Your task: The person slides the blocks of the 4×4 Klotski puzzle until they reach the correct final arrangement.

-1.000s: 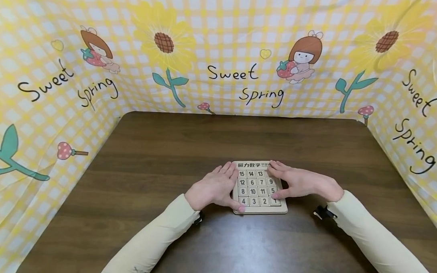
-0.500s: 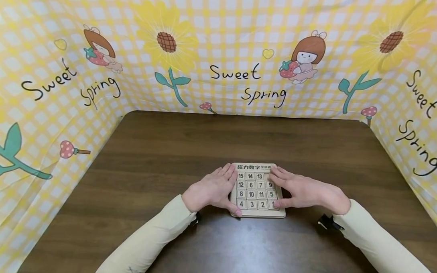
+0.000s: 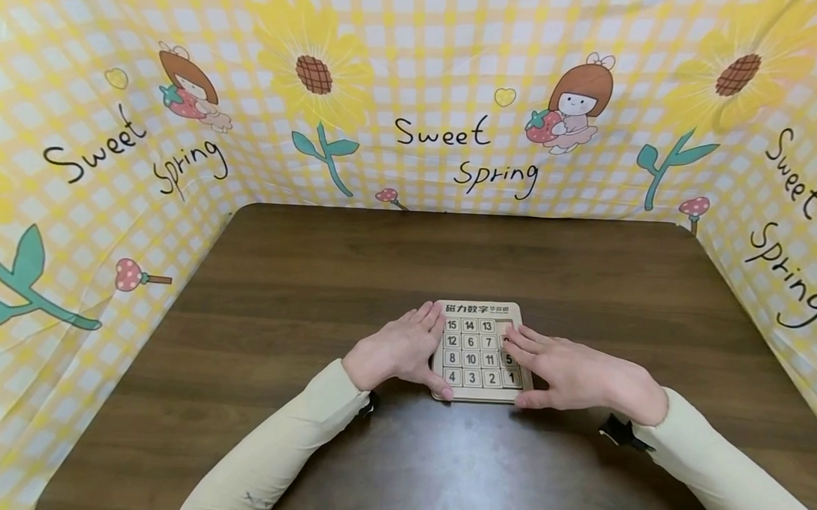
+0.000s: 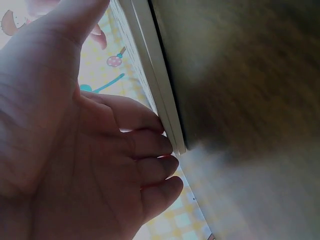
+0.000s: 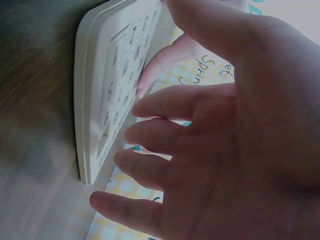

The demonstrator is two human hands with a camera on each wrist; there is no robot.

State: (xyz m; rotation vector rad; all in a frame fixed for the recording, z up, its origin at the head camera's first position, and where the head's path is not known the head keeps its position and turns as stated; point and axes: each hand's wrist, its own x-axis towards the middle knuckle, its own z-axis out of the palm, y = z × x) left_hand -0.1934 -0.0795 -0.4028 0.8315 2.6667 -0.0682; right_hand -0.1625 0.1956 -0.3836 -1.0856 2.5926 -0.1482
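Observation:
A pale wooden sliding number puzzle (image 3: 474,395) lies on the table, its square tiles bearing dark numerals. At its upper right is a gap among the tiles (image 3: 471,342). My left hand (image 3: 398,352) rests along the left side, thumb at the lower left corner; in the left wrist view its fingertips (image 4: 167,145) meet the board's edge. My right hand (image 3: 580,373) hovers over the right side with extended fingers that cover part of the 9 tile; its thumb is by the lower right corner. In the right wrist view the right fingers (image 5: 150,135) are spread before the tiles.
The brown wood-grain table (image 3: 354,260) surrounds the puzzle. A yellow checked cloth (image 3: 442,53) printed with flowers and lettering hangs around the back and sides. Each wrist carries a black strap, and both sleeves are pale.
My right hand has slid off the puzzle's top right and lower tiles, toward me and to the right, uncovering the gap and the 1 tile. The left hand stays at the left edge.

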